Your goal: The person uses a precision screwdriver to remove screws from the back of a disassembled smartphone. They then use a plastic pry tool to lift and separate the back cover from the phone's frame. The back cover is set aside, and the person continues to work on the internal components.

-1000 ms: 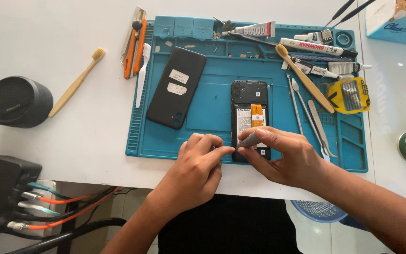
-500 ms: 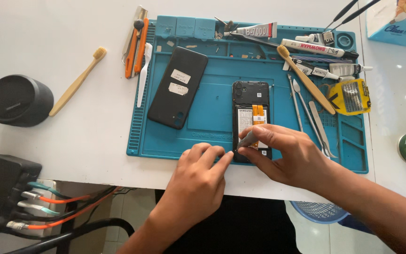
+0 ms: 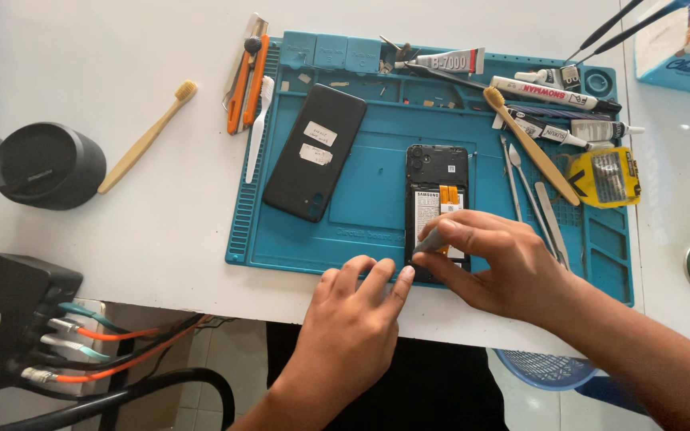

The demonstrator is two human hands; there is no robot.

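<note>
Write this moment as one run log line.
left hand: steadies opened phone | right hand: grey tool on phone | base: blue mat

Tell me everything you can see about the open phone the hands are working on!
The open phone lies flat on the blue mat, back cover off, camera end pointing away from the person. Its frame looks like black plastic, with a white-labelled battery and orange ribbon strips showing inside. The right hand covers its lower part and presses a small grey tool onto it. The left hand rests its fingertips at the bottom left corner.
</note>
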